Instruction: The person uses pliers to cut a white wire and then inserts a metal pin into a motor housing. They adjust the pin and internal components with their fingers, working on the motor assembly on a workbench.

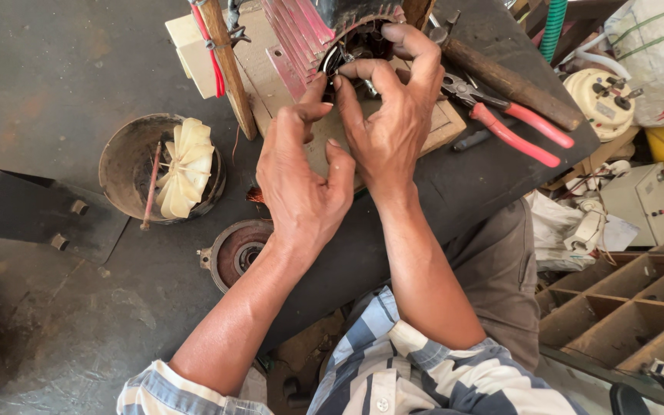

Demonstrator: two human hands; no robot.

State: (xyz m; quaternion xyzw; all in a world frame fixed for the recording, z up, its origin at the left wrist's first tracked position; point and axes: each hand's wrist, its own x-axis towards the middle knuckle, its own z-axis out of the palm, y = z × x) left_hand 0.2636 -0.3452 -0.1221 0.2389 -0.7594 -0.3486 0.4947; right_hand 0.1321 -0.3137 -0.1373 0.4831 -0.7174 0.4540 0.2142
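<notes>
A finned pink motor housing (295, 31) lies at the top centre on a piece of cardboard (270, 84), its open end facing me with windings (355, 42) showing inside. My right hand (393, 123) reaches its fingers into that opening and touches the windings. My left hand (301, 177) sits just below the housing, fingers curled, thumb and forefinger at the rim of the opening. Whether either hand pinches a wire is hidden by the fingers.
Red-handled pliers (512, 123) and a wooden-handled tool (512, 81) lie to the right. A cream fan (184, 165) rests in a metal cover (128, 161) at left, a round end plate (234, 250) below. Wooden compartments (624, 307) stand at right.
</notes>
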